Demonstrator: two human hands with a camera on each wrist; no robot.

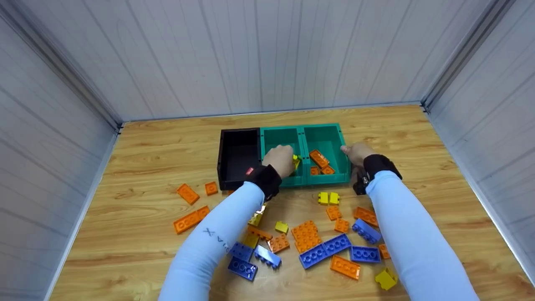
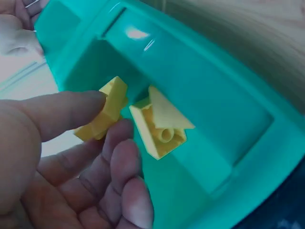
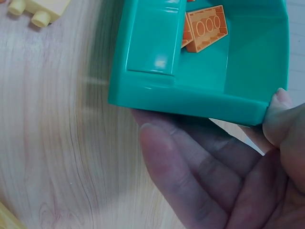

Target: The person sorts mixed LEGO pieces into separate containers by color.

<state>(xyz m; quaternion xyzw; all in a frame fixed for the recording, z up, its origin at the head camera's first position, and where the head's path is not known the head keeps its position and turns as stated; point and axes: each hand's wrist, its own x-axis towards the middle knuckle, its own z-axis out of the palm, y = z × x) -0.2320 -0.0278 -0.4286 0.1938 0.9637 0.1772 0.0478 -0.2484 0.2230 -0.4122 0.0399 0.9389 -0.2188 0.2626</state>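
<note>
My left hand (image 1: 279,161) reaches down into the middle green bin (image 1: 280,133). In the left wrist view its thumb and fingers pinch a yellow brick (image 2: 113,105). Beside that brick, more yellow pieces (image 2: 147,136) lie in the bin, one with its hollow underside showing. At the right-hand green bin (image 1: 328,179), my right hand (image 1: 358,154) holds the outer side wall. The right wrist view shows the thumb on the rim and the fingers against the outside and partly beneath. Several orange bricks (image 3: 207,28) lie inside that bin.
A black bin (image 1: 240,144) adjoins the green ones on the left. Loose orange (image 1: 306,236), blue (image 1: 365,230) and yellow bricks (image 1: 281,227) are scattered over the wooden table (image 1: 138,209) in front. Pale panel walls (image 1: 234,58) enclose the back and both sides.
</note>
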